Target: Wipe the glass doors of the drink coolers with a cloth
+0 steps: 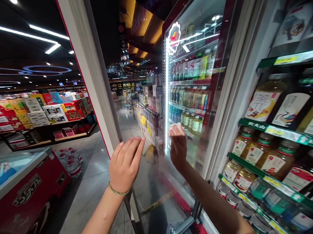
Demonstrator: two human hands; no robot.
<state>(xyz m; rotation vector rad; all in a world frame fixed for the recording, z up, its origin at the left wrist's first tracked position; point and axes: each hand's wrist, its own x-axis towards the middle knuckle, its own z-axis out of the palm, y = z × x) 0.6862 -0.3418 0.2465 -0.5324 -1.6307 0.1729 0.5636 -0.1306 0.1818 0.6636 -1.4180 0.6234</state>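
My left hand (126, 164), with a green band at the wrist, is raised at the edge of an open glass door (154, 173). Its fingers are stretched out and lie near the glass, and nothing shows in it. To the right, my right hand (178, 147) holds a crumpled white cloth (176, 128) up against the door glass. Lit shelves of bottles show in the glass behind that hand.
On the right, cooler shelves (274, 130) hold bottled drinks, close to my right arm. A red chest freezer (30, 188) stands at the lower left. Bottle packs (72, 162) sit on the floor beside it, with stacked boxes (55, 112) behind.
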